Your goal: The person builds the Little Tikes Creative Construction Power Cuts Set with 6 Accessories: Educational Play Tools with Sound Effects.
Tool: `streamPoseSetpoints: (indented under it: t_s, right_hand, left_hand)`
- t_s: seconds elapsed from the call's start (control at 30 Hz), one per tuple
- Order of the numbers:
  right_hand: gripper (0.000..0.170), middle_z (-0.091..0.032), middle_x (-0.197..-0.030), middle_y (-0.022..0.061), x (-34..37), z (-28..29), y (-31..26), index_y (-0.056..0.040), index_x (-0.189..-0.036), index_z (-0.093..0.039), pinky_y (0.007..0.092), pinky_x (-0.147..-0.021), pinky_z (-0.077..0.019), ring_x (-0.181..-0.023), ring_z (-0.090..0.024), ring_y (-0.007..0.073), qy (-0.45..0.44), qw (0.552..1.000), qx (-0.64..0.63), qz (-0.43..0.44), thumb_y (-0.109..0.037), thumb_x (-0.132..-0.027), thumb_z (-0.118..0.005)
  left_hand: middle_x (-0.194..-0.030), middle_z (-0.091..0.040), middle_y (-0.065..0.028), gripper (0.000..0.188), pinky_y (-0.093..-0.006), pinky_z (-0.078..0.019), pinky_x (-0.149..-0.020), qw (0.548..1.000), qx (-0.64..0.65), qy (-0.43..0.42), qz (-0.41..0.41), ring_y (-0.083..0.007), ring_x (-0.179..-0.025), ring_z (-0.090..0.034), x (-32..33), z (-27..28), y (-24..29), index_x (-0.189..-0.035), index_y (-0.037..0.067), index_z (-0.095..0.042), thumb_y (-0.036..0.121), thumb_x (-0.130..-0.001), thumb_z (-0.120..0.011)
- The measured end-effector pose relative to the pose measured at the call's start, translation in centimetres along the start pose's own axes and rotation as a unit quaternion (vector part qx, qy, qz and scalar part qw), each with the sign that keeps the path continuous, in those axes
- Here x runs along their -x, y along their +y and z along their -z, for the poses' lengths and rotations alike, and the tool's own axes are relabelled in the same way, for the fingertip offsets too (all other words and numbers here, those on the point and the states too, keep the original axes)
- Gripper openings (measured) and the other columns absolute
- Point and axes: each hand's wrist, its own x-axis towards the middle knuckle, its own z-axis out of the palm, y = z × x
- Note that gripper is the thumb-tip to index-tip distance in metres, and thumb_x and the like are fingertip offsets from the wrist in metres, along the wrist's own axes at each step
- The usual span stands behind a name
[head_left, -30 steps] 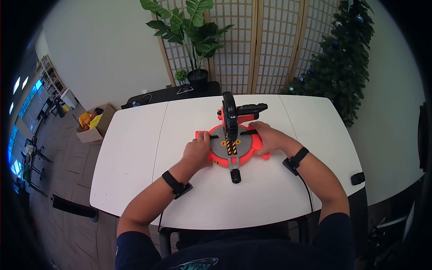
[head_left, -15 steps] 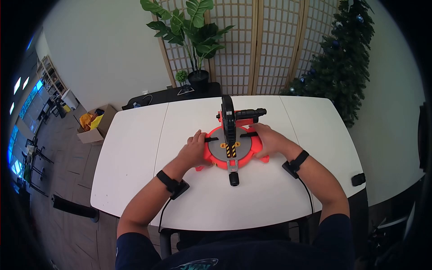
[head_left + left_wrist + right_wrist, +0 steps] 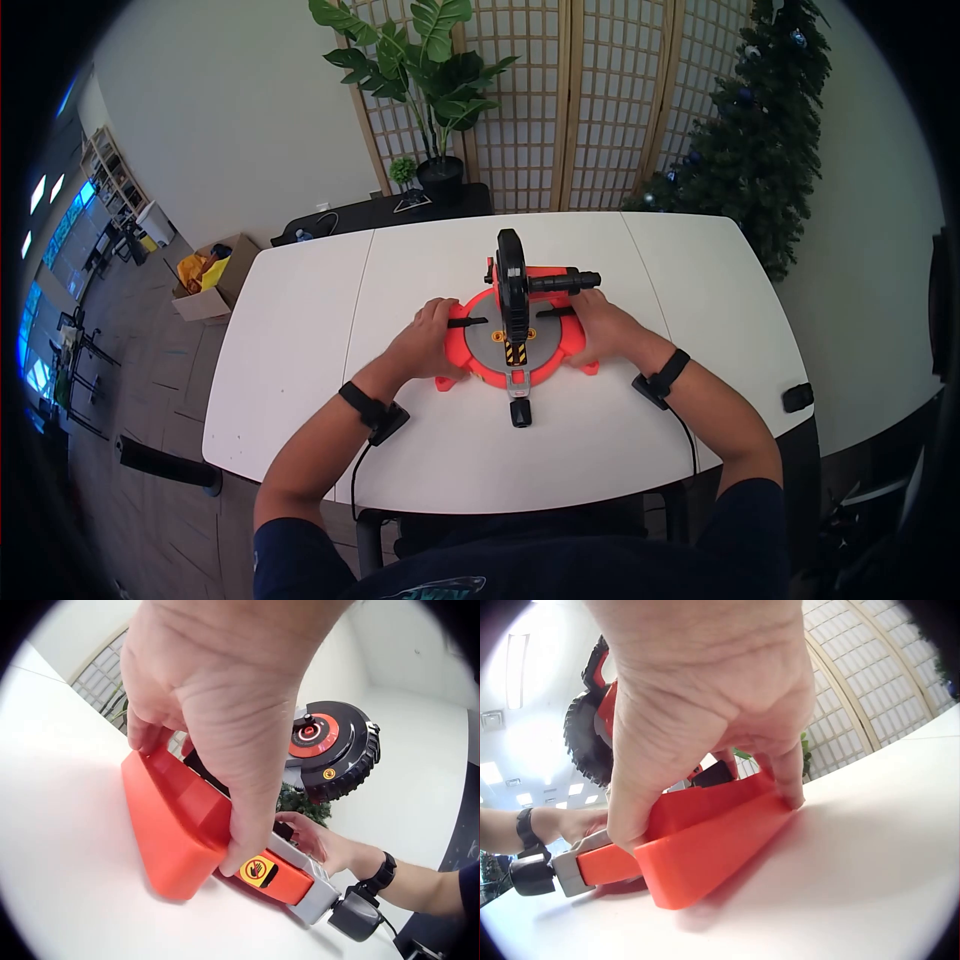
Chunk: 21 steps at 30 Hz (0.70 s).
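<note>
A toy miter saw [image 3: 485,342] stands on the white table in front of me, with a red base, a grey round plate and a black blade guard [image 3: 513,290]. My left hand [image 3: 418,342] grips the left side of the base, thumb at the front and fingers toward the back. On the opposite side, my right hand [image 3: 612,335] holds the base the same way, close to the black handle [image 3: 562,282]. The left wrist view shows a yellow warning sticker [image 3: 257,871] beside the left thumb. A black knob [image 3: 520,412] points toward me.
The white table [image 3: 290,360] spreads around the saw. A small black object [image 3: 797,398] lies at its right edge. Behind stand a potted plant [image 3: 440,175], a lattice screen [image 3: 545,110] and a decorated tree [image 3: 740,150]. A cardboard box [image 3: 225,280] sits on the floor at left.
The saw has slid a little toward me and turned slightly so it sits squarer. My left hand has shifted left along with its side of the base; the right hand keeps its hold.
</note>
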Motion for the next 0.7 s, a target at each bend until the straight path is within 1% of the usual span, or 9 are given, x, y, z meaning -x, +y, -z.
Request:
streamPoseSetpoints:
  t_s: [0.1, 0.17, 0.2, 0.27, 0.3, 0.37, 0.5, 0.7]
  right_hand:
    - [0.101, -0.046, -0.135, 0.0257, 0.3, 1.0, -0.8, 0.0087, -0.131, -0.044, 0.0444, -0.104, -0.0472, -0.130, -0.043, 0.0426, -0.026, 1.000, -0.010, -0.009, -0.041, -0.055, -0.087]
    - [0.102, -0.044, -0.138, 0.0258, 0.4, 1.2, -0.9, 0.0054, -0.135, -0.042, 0.0443, -0.105, -0.0466, -0.131, -0.042, 0.0427, -0.058, 0.997, -0.021, -0.040, -0.041, -0.056, -0.086]
    - [0.102, -0.044, -0.138, 0.0258, 0.6, 1.2, -0.8, 0.0054, -0.135, -0.042, 0.0443, -0.105, -0.0466, -0.131, -0.042, 0.0427, -0.058, 0.997, -0.021, -0.040, -0.041, -0.056, -0.086]
    - [0.104, -0.044, -0.138, 0.0243, 0.9, 1.3, -1.0, -0.0023, -0.141, -0.039, 0.0455, -0.106, -0.0463, -0.131, -0.042, 0.0426, -0.031, 0.998, -0.059, -0.019, -0.040, -0.056, -0.087]
    - [0.104, -0.044, -0.138, 0.0243, 0.9, 1.6, -1.2, -0.0023, -0.141, -0.039, 0.0455, -0.106, -0.0463, -0.131, -0.042, 0.0426, -0.033, 0.998, -0.059, -0.019, -0.040, -0.056, -0.087]
    - [0.107, -0.043, -0.140, 0.0227, 0.9, 2.0, -1.7, -0.0098, -0.145, -0.036, 0.0473, -0.106, -0.0457, -0.132, -0.041, 0.0428, -0.068, 0.994, -0.081, -0.036, -0.039, -0.056, -0.087]
    - [0.105, -0.042, -0.143, 0.0220, 1.3, 2.3, -2.0, -0.0115, -0.145, -0.038, 0.0482, -0.107, -0.0451, -0.133, -0.040, 0.0431, -0.057, 0.994, -0.092, -0.029, -0.038, -0.057, -0.087]
    - [0.104, -0.039, -0.146, 0.0234, 1.5, 2.6, -2.3, -0.0076, -0.144, -0.040, 0.0475, -0.109, -0.0441, -0.135, -0.039, 0.0428, -0.067, 0.994, -0.079, -0.031, -0.040, -0.058, -0.088]
  left_hand:
    - [-0.146, -0.040, -0.0199, 0.117, -0.0443, -0.0458, -0.109, 1.000, -0.005, 0.005, -0.003, -0.0389, -0.135, -0.044, 0.2, 0.4, 0.5, -0.144, 0.005, -0.034, 0.034, -0.049, -0.095]
    - [-0.145, -0.040, -0.0200, 0.117, -0.0445, -0.0465, -0.108, 1.000, -0.008, 0.006, -0.004, -0.0394, -0.134, -0.045, 0.3, 0.7, 0.7, -0.144, 0.005, -0.034, 0.034, -0.049, -0.095]
    - [-0.144, -0.041, -0.0201, 0.116, -0.0446, -0.0467, -0.108, 1.000, -0.013, 0.005, -0.009, -0.0398, -0.133, -0.046, 0.4, 0.6, 0.8, -0.143, 0.005, -0.035, 0.034, -0.049, -0.095]
    - [-0.144, -0.041, -0.0202, 0.115, -0.0447, -0.0469, -0.108, 1.000, -0.016, 0.001, -0.012, -0.0403, -0.132, -0.046, 0.5, 0.9, 1.0, -0.143, 0.005, -0.035, 0.034, -0.049, -0.095]
    - [-0.144, -0.041, -0.0203, 0.114, -0.0447, -0.0470, -0.108, 1.000, -0.016, 0.001, -0.016, -0.0405, -0.132, -0.047, 0.6, 1.1, 1.1, -0.142, 0.005, -0.036, 0.034, -0.049, -0.095]
    - [-0.143, -0.041, -0.0204, 0.112, -0.0447, -0.0472, -0.107, 1.000, -0.015, 0.002, -0.020, -0.0407, -0.131, -0.047, 0.9, 1.3, 1.1, -0.142, 0.005, -0.036, 0.034, -0.050, -0.094]
    - [-0.141, -0.043, -0.0205, 0.110, -0.0445, -0.0480, -0.106, 1.000, -0.020, 0.008, -0.022, -0.0403, -0.130, -0.048, 1.1, 1.2, 1.3, -0.140, 0.005, -0.037, 0.033, -0.050, -0.094]
    - [-0.139, -0.044, -0.0206, 0.110, -0.0439, -0.0486, -0.105, 0.999, -0.029, 0.011, -0.029, -0.0403, -0.128, -0.050, 1.4, 1.4, 1.4, -0.138, 0.002, -0.038, 0.033, -0.049, -0.095]
